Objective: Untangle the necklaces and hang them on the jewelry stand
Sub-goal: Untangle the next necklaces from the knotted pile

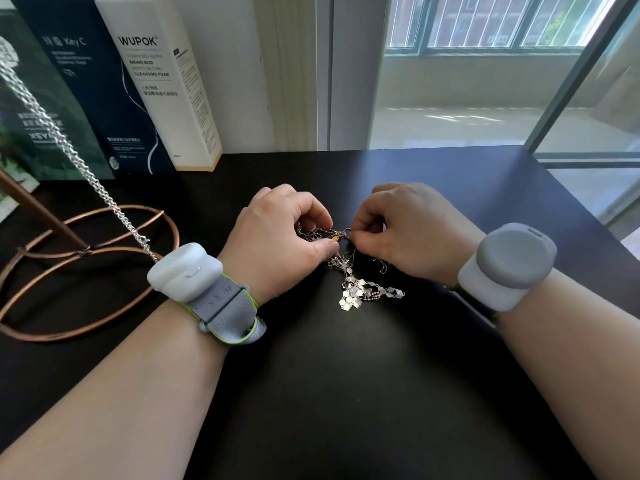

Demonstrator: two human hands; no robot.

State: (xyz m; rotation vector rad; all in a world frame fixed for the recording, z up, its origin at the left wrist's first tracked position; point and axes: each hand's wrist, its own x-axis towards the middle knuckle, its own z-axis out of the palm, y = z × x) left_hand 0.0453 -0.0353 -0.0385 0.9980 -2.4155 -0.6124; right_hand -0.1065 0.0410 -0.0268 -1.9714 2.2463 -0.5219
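A: At the middle of the black table [450, 188], what do the 2 hands hold?

B: Item 1, left hand [277, 237]: fingers curled, thumb and fingertips pinched together on fine chain strands at the top of the tangled necklaces [356, 282]. Item 2, right hand [408, 230]: likewise pinched on the thin strands, facing the left hand, with only a small gap between the 2. A small gold-coloured piece [335, 238] sits by the left thumb tip.

A: And the tangle itself?

B: It hangs from the pinch and spreads onto the table just below and between the hands. It holds thin chains, a ball chain and a chain of flat silver diamond-shaped links, the last lying lowest. How many necklaces it holds I cannot tell.

A: The wrists?

B: Each carries a strapped device: a white block on a grey strap at the left wrist [185, 271], a grey-and-white rounded unit at the right wrist [509, 265].

A: Farther out?

B: Left side: a copper jewelry stand [86, 251] with ring-shaped base wires resting on the table. 1 silver link chain [69, 147] runs diagonally from the upper left down to the left wrist device. Behind it, 3 upright boxes: a green box [41, 126], a dark blue box [86, 81], and a white box [162, 81] marked WUPOK. A window [485, 64] lies beyond the table's far edge.
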